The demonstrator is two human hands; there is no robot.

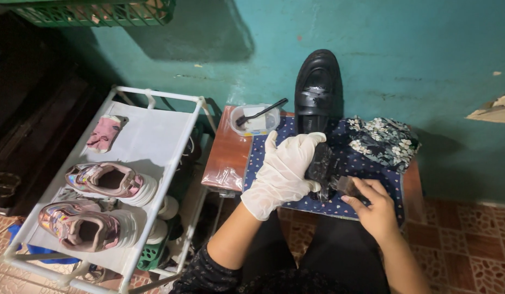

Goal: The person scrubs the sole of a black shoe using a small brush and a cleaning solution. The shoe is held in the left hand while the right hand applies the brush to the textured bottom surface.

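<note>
My left hand [282,171], in a white glove, grips a black shoe [321,163] over a dark blue dotted cloth [366,169] on a small wooden table [225,152]. My bare right hand [375,209] holds a small dark brush [346,186] against that shoe. A second black shoe [317,90] leans upright against the teal wall at the table's far edge. Near it sits a clear plastic tub [255,121] with a black brush handle sticking out.
A floral cloth [386,140] lies crumpled at the table's right. To the left stands a white shoe rack [154,136] holding two shiny pink sneakers [108,179] and a small pink sock [103,133]. A green basket [94,12] sits at upper left. Patterned floor tiles show at lower right.
</note>
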